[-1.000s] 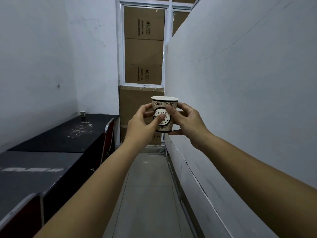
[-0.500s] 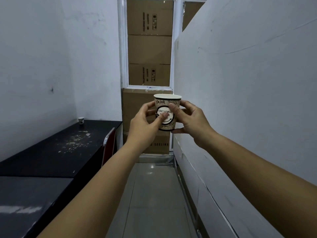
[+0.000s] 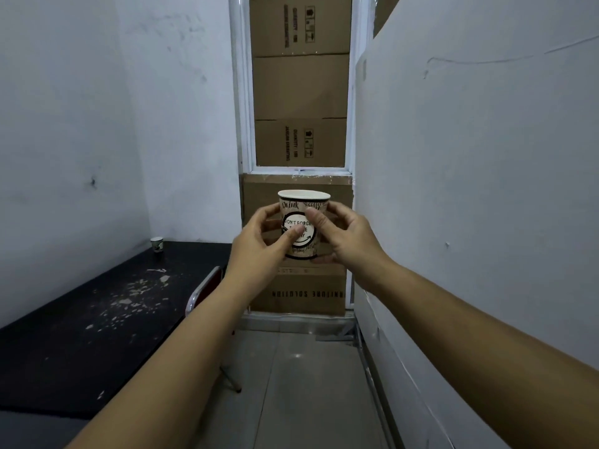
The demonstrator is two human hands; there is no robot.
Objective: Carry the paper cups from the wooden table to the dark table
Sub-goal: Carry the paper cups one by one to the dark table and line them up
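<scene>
A printed paper cup (image 3: 303, 225) is pinched upright between the fingers (image 3: 293, 235) of both hands, held in the air at arm's length. The left hand (image 3: 259, 246) is curled round the cup's left side with its thumb laid across the printed face; the right hand (image 3: 348, 236) is wrapped round the right side, thumb pressed near the rim and a finger tucked under the base. Both bare forearms are stretched forward over a tiled floor (image 3: 301, 384). To the left, a dark worktop (image 3: 81, 335) is seen, strewn with pale flakes, and a second paper cup (image 3: 156, 245) is set upright at its far corner by the wall. A red chair (image 3: 204, 290) is pushed against the worktop's edge. Stacked cardboard boxes (image 3: 299, 85) are seen ahead.
</scene>
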